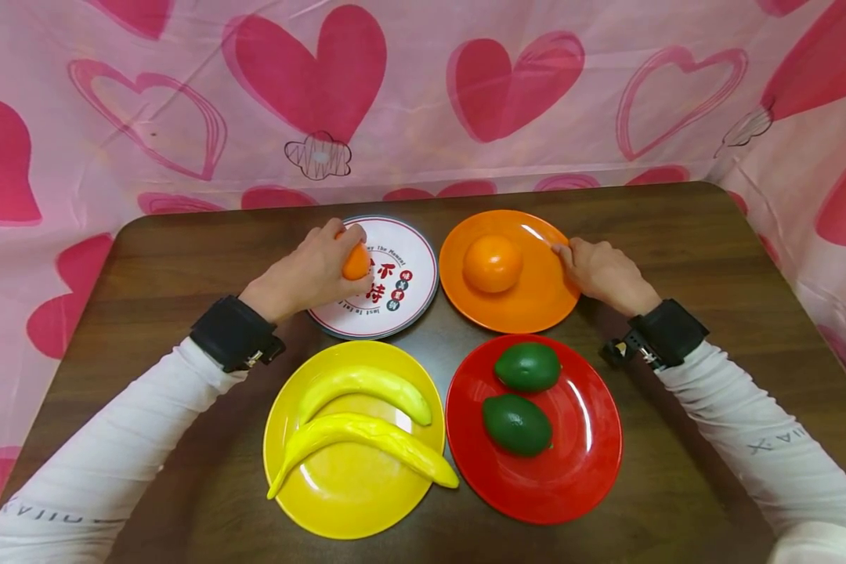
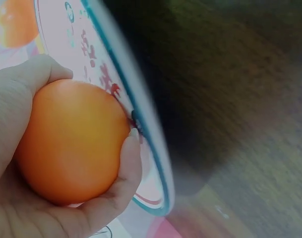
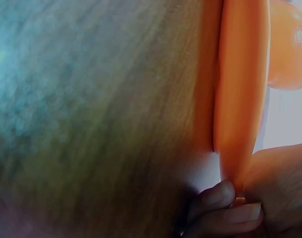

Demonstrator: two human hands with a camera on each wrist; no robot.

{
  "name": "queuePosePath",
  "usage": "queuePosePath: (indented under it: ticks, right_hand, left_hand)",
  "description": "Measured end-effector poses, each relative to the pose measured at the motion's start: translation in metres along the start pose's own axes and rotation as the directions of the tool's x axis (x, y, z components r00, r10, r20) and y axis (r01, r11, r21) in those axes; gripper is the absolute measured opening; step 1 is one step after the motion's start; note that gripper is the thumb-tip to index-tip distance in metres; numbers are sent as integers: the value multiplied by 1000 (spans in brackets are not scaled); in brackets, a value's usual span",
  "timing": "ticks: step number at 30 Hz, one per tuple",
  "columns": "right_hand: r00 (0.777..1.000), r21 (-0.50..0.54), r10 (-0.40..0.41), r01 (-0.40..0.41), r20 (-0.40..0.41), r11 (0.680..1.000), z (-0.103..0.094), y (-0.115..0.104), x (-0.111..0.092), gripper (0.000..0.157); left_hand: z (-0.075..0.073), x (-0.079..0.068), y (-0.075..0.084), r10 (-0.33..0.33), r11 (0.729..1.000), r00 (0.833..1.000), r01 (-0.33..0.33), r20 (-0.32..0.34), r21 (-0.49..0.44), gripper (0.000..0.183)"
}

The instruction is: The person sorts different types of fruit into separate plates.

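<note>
My left hand (image 1: pixel 319 268) grips an orange (image 2: pixel 74 141) over the white plate (image 1: pixel 412 262), which has printed lettering; the thumb and fingers curl round the fruit. On the orange plate (image 1: pixel 536 305) sits a second orange (image 1: pixel 492 264). My right hand (image 1: pixel 602 270) pinches that plate's right rim, thumb on top and fingers curled below the edge, as the right wrist view shows. Nearer to me, a yellow plate (image 1: pixel 345 509) bears two bananas, one (image 1: pixel 366 384) behind the other (image 1: pixel 374 435). Two green lemon-shaped fruits (image 1: pixel 529 366) lie on a red plate (image 1: pixel 571 486).
The four plates stand close together on a dark wooden table (image 1: pixel 712 258). A pink cloth (image 1: pixel 423 94) with hearts hangs behind the table's far edge and along its sides. Black wrist cameras (image 1: pixel 234 333) are strapped over both white sleeves (image 1: pixel 134 439).
</note>
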State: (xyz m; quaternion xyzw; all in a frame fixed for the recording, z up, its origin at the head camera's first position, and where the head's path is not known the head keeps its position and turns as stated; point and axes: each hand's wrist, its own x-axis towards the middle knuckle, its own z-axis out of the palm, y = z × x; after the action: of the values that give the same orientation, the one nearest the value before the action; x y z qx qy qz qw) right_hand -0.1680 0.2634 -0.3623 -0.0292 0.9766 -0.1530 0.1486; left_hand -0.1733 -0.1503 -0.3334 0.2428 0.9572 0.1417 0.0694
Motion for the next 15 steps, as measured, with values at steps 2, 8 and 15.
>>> queuePosePath:
  ticks: [2, 8, 15]
  right_hand:
    - [1000, -5, -4, 4, -6, 1000, 1, 0, 0, 66]
    - [1000, -21, -12, 12, -17, 1000, 1, -1, 1, 63]
    - [1000, -17, 12, -12, -3, 1000, 2, -1, 0, 63]
  left_hand:
    - [-1, 1, 1, 12, 1000, 1000, -12, -8, 4, 60]
    - [-8, 8, 10, 83, 996, 994, -85, -71, -27, 60]
    - [-18, 27, 43, 180, 980, 977, -189, -115, -69, 57]
